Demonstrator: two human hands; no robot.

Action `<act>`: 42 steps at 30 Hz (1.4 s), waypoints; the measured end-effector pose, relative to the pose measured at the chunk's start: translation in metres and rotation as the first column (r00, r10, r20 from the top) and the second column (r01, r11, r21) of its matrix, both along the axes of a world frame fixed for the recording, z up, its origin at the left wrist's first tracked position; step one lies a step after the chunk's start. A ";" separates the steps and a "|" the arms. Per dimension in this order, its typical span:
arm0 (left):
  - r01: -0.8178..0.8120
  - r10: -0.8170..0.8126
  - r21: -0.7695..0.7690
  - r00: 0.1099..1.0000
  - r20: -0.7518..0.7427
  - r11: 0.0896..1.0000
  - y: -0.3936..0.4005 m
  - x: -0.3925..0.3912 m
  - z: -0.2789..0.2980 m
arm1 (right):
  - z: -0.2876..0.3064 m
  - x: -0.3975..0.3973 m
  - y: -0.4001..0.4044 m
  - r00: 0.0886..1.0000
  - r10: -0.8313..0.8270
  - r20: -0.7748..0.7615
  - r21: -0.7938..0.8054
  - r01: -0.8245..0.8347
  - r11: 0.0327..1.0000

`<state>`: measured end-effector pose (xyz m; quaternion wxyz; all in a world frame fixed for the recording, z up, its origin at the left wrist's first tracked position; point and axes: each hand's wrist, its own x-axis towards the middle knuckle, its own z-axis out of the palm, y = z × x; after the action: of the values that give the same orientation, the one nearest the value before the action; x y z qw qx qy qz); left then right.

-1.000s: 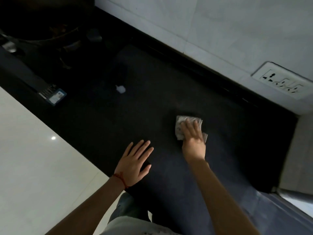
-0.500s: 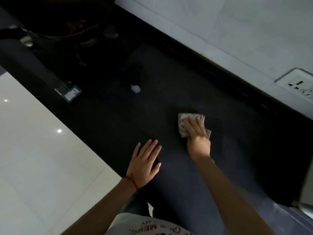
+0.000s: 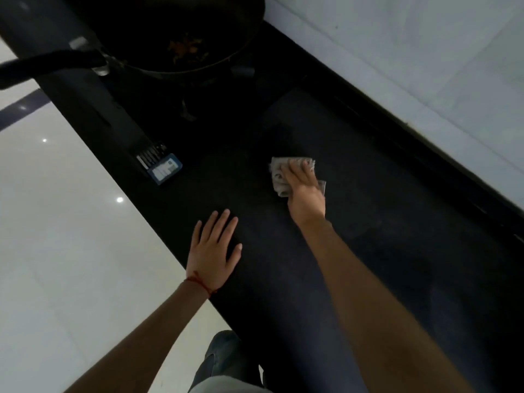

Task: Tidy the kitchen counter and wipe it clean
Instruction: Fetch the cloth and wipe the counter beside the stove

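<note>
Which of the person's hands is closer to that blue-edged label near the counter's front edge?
Left. The left hand lies flat on the counter, just below and right of the label. The right hand, pressing the cloth, is farther off to the label's right.

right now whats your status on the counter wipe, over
Right hand presses cloth flat on counter, fingers straight. Left hand flat on counter edge, no grip. Pan and blue-edged label ahead.

A crumpled grey cloth (image 3: 279, 177) lies flat on the dark worktop (image 3: 397, 222), pressed under the right hand (image 3: 304, 194), near the back wall side.
</note>
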<state>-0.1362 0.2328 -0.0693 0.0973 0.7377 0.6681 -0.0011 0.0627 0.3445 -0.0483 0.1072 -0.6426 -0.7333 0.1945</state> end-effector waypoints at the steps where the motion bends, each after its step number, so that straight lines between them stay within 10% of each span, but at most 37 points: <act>1: 0.000 0.000 0.001 1.000 0.005 1.000 0.000 0.000 0.000 | 0.002 -0.005 0.018 1.000 -0.027 0.005 -0.017 0.027 0.999; 10: 0.024 -0.024 0.032 1.000 -0.003 0.999 0.000 -0.002 -0.002 | -0.009 0.001 -0.015 0.955 0.283 -0.085 0.126 -0.272 0.954; 15: 0.013 -0.013 0.031 1.000 0.000 0.999 0.001 -0.001 -0.001 | -0.005 -0.012 0.044 0.998 -0.056 -0.040 0.009 0.056 0.998; 21: 0.010 -0.011 0.024 1.000 0.012 1.000 0.001 -0.001 -0.003 | -0.018 -0.007 0.014 0.901 0.433 0.017 0.141 -0.431 0.891; 26: 0.012 -0.012 0.026 1.000 0.008 1.000 0.001 -0.002 -0.002 | 0.003 -0.035 0.077 0.999 -0.024 0.038 -0.038 0.025 0.999; 31: 0.019 -0.019 0.034 1.000 0.014 0.999 0.000 -0.002 -0.002 | -0.006 -0.020 0.055 0.922 0.385 0.035 0.062 -0.387 0.920; 36: 0.023 -0.024 0.047 1.000 0.016 0.999 0.000 -0.003 -0.002 | 0.000 -0.049 0.073 0.998 0.060 0.033 0.002 -0.060 0.998; 42: 0.029 -0.031 0.079 0.999 0.020 0.996 0.000 -0.003 -0.001 | -0.009 -0.023 0.028 0.958 0.286 0.027 0.098 -0.287 0.953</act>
<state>-0.1390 0.2328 -0.0706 0.0753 0.7509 0.6554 0.0319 0.0392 0.3720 -0.0576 0.1056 -0.5245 -0.8282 0.1670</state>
